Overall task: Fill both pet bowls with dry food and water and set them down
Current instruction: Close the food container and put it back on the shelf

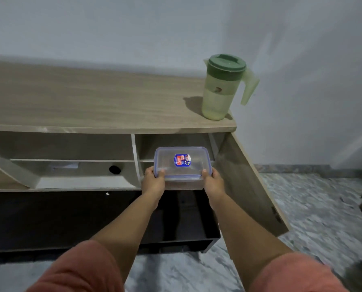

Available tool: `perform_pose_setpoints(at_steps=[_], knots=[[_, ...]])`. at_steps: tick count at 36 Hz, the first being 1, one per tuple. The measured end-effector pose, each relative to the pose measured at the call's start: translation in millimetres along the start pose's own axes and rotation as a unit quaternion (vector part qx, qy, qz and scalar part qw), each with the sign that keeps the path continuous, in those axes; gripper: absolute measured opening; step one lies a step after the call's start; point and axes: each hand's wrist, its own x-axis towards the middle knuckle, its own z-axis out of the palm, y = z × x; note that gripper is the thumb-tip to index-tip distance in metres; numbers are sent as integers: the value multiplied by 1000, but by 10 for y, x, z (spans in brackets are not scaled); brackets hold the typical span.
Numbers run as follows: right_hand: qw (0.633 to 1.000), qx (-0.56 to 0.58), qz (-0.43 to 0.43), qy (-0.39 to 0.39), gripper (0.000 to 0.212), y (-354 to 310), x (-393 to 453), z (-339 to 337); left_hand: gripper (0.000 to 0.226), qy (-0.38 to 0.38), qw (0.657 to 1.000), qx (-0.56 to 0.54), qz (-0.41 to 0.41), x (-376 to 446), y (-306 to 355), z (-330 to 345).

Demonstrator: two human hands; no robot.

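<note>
1. A clear rectangular plastic container with a blue-rimmed lid [181, 164] is held in front of the cabinet's right shelf opening; its blue-and-red sticker reads "Lock & Lock".
2. The left hand [153, 182] and right hand [212, 183] clasp its near corners, thumbs on the lid.
3. A lidded green plastic pitcher [221, 87] stands on the wooden cabinet top [91, 98], at its right end.

left hand [153, 182] gripping | right hand [213, 183] gripping | arms outstretched

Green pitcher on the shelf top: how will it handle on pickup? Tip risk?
The green pitcher is tall on a narrow base and stands near the cabinet top corner, so a sideways nudge could tip it. It looks over half full, so probably fairly heavy. The rigid side handle should give a firm grip; the lid is on.
</note>
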Motion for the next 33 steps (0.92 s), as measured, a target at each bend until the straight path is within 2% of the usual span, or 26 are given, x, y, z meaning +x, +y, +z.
perform_pose_setpoints(at_steps=[12,18,26,33], knots=[[994,-5,-112,16,54,178,1300,322,43,32,990,3,137,1199,-172,374],[988,11,-153,15,63,299,1726,459,62,45,986,8,162,1606,-293,481],[978,-2,-204,38,67,517,2041,616,51,67,975,6,213,1800,-500,582],[977,-9,-207,45,65,487,2089,623,59,53,977,33,204,1901,-459,533]])
